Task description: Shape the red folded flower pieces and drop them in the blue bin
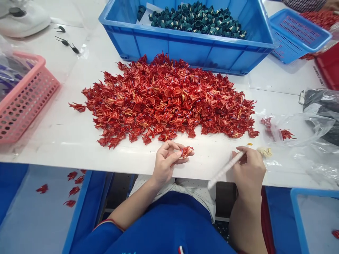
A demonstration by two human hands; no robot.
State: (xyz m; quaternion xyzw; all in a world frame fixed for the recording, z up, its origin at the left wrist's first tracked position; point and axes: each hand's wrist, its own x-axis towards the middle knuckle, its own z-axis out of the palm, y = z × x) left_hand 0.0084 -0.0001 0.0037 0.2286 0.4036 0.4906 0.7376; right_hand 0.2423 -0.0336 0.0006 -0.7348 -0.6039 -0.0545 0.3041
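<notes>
blue plastic crate [185, 49] | teal folded pieces [197, 19] | pink basket [26, 102] | plastic bag [304, 123]

Two bare forearms reach forward and inward from a blue sleeve, the left forearm [132, 208] and right forearm [245, 222] angled toward each other. The left hand [166, 163] lies palm-up with fingers curled and thumb pressing toward the fingertips. The right hand [249, 171] turns knuckles-up, fingers wrapped closed.

Left hand [165, 164] pinches red folded petal [186, 152] near desk [63, 141] front edge; right hand [249, 169] grips white stick [225, 169]. Heap of red petals [164, 98] mid-desk; blue crate [185, 46] of teal pieces [196, 19] beyond.
</notes>
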